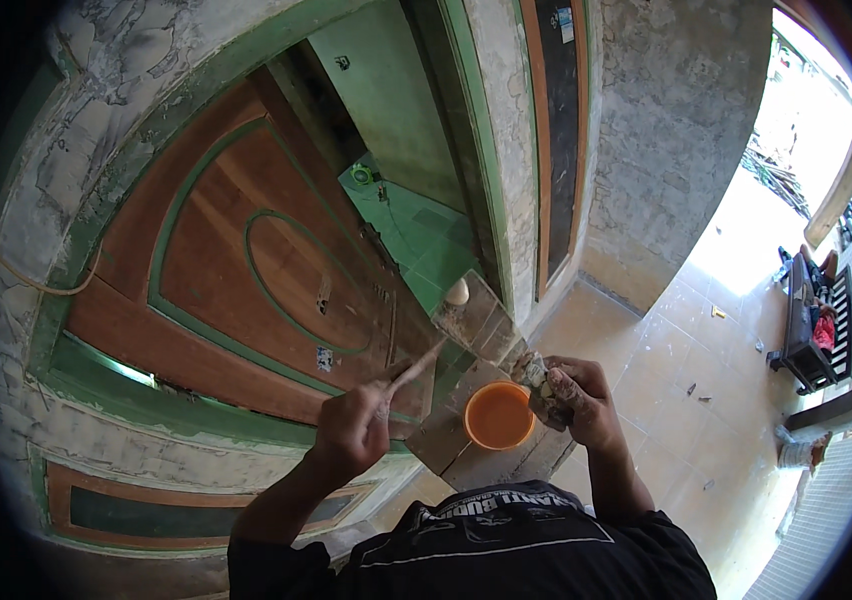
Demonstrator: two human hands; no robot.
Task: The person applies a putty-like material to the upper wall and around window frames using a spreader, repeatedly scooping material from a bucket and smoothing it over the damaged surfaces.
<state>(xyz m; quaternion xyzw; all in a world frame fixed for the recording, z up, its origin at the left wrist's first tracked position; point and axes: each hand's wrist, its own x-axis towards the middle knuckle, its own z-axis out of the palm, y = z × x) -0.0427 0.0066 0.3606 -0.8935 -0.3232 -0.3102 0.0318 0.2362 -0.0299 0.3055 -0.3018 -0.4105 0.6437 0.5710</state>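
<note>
Orange plastic, the round tub (499, 416) sits between our hands, seemingly for easy reach; our left hand (354, 425) grips a slim brownish tool (417, 367), our right hand (582, 400) a flat, dusty grey-brown board (486, 325).

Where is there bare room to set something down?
Boards left of the bucket, toward the left hand; floor between the right hand and dark bench, barring scattered scraps. Crowded: the bucket's right rim, beside the right hand.

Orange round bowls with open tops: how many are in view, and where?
1. The orange round bowl rests on the grey-brown wooden surface, between the left hand and right hand, closer to the right. Others could be hidden.
</note>
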